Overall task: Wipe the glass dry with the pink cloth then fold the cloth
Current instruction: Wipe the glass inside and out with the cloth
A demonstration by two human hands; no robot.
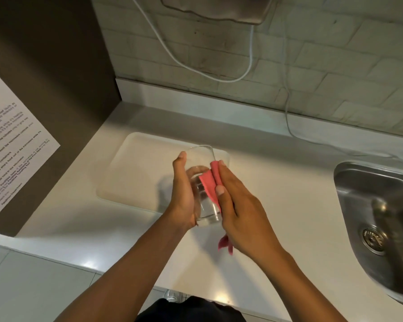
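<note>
A clear drinking glass [201,182] is held above the white counter, its open mouth pointing away from me. My left hand [183,194] grips its left side, thumb along the wall. My right hand [237,203] presses the pink cloth [211,182] flat against the glass's right side, with fingers stretched out over the cloth. A loose corner of the cloth hangs out below my right palm. Much of the cloth is hidden under that hand.
A white tray [135,173] lies on the counter [289,187] just beyond the hands. A steel sink [379,219] is set into the counter at the right. A printed notice [12,145] hangs on the dark panel at left. White cables [286,108] run down the tiled wall.
</note>
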